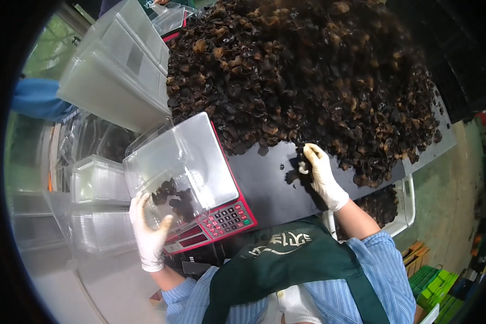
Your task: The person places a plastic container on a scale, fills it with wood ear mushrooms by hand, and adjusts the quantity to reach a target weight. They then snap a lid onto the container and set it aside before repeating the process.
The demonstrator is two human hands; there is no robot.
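Observation:
A large heap of dark brown fungus pieces (302, 70) covers the dark table. My right hand (322, 175), in a white glove, pinches a dark piece with a pale spot at the heap's near edge. On the steel plate of a red scale (208, 156) rests a clear plastic container (162, 151), with several dark pieces (173, 198) inside. My left hand (148, 229), also gloved, is at the container's near left corner, thumb and fingers apart around it. Whether its fingers press on the plastic is hard to tell.
Tall stacks of clear containers (113, 65) stand at the back left, with shorter stacks (100, 183) left of the scale. A white crate (407, 202) holding dark pieces sits below the table's right side. A co-worker's blue sleeve (38, 99) shows at far left.

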